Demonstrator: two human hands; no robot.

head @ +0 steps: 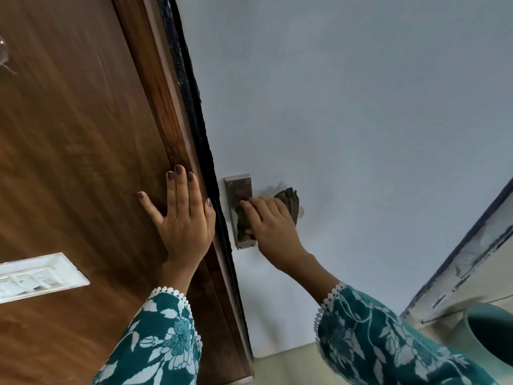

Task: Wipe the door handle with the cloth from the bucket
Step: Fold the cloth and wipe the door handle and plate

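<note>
A steel handle plate [238, 187] is fixed to the pale blue door [347, 120]. My right hand [270, 226] grips a dark brown cloth [290, 200] and presses it over the lever, which the cloth and hand hide. The cloth also shows below my fingers against the plate. My left hand [181, 215] lies flat with fingers spread on the brown wooden frame [83, 134] just left of the door's edge, holding nothing. The teal bucket [491, 334] stands on the floor at the lower right.
A white switch plate [36, 276] sits on the wooden panel at the left. A black seal strip [194, 107] runs along the door's edge. A worn white and black skirting [472, 257] runs at the right above the pale floor [283, 365].
</note>
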